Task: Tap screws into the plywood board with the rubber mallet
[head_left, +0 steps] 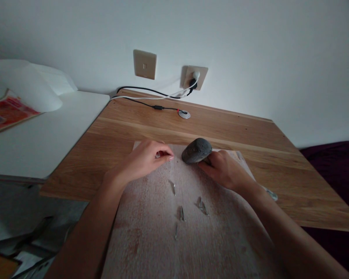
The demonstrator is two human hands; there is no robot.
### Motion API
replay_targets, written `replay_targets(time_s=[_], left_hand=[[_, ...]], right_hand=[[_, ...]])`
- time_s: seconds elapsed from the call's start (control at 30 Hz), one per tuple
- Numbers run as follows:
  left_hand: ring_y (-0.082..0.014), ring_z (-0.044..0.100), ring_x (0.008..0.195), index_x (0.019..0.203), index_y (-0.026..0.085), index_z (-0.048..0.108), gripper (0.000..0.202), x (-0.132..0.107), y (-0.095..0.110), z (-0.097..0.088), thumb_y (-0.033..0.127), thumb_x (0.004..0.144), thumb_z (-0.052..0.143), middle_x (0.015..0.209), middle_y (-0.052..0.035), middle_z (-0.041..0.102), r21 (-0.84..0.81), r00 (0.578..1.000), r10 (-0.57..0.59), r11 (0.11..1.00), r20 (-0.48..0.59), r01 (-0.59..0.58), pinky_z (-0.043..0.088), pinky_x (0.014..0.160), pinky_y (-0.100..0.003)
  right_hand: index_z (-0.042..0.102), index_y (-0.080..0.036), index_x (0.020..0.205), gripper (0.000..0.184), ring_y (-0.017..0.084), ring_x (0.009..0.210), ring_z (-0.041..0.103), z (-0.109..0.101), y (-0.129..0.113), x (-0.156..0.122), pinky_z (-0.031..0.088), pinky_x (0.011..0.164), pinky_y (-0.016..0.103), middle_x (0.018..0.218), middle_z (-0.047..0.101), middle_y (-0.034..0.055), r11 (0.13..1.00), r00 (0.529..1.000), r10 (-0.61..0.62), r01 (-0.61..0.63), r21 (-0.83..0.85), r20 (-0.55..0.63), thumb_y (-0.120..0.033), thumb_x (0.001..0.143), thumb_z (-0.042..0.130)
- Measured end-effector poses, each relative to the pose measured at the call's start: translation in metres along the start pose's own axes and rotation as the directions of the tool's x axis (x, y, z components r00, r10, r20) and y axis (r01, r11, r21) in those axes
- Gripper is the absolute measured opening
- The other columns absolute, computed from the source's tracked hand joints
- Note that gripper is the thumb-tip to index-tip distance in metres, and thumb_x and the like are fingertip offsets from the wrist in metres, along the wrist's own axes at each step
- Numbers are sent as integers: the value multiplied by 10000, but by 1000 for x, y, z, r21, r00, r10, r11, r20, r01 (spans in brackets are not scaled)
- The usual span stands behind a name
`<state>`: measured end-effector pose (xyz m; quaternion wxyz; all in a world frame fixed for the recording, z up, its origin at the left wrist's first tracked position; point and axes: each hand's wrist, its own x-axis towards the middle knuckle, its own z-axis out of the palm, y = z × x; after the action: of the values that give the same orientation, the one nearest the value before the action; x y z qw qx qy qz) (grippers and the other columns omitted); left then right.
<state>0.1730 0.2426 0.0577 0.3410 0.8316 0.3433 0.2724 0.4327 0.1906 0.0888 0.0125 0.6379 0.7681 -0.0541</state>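
My right hand (222, 167) is wrapped round the handle of a mallet with a dark grey, rounded head (197, 150), which is just above the board. The handle is mostly hidden behind my hand and forearm. To the left of that head, my left hand (149, 155) is closed in a pinch, thumb and forefinger together close to the board. Whatever is between those fingertips is too small to make out. Below both hands, a pale, worn wooden board (151, 232) carries several silvery nails, among them a single nail (174, 189) and a pair (203, 206).
The board rests on a brown wooden table (104, 155) against a white wall. Cables (151, 97) run along its back edge to a wall socket (195, 77). At left, a white table (72, 120) holds a white roll (31, 85) and a red packet (10, 112).
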Motion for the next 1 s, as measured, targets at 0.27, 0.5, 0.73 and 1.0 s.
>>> replay_targets(time_s=[0.27, 0.5, 0.73, 1.0], left_hand=[[-180, 763, 861, 964, 209, 813, 122, 0, 0, 1, 177, 945, 698, 953, -21, 840, 13, 1000, -4, 1000, -10, 5, 560, 805, -303], [-176, 758, 857, 956, 200, 813, 110, 0, 2, 2, 156, 948, 713, 948, -22, 837, 22, 1000, 9, 1000, 1, -9, 542, 792, -297], [-161, 730, 821, 909, 210, 800, 67, 1, -2, 7, 157, 924, 762, 907, -11, 811, 34, 998, 63, 997, -14, -62, 516, 764, -285], [-136, 710, 803, 912, 207, 795, 133, 0, -8, 11, 80, 889, 766, 890, 15, 794, 13, 997, 79, 997, -24, -79, 516, 775, -265]], right_hand=[[600, -219, 670, 333, 187, 621, 605, -1, -1, -1, 243, 584, 321, 705, 702, 91, 1000, 1000, 2, -2, -14, -18, -368, 964, 552], [582, -215, 671, 327, 192, 631, 612, 1, 0, 0, 269, 592, 316, 704, 701, 103, 1000, 1000, 0, 0, 10, -11, -362, 960, 539], [583, -215, 674, 327, 193, 632, 606, 5, 5, 1, 303, 595, 307, 705, 684, 102, 996, 998, -59, 61, 60, -34, -361, 956, 503], [559, -219, 676, 319, 188, 632, 596, 8, 7, 1, 309, 598, 308, 689, 668, 90, 993, 996, -76, 79, 91, -38, -360, 959, 510]])
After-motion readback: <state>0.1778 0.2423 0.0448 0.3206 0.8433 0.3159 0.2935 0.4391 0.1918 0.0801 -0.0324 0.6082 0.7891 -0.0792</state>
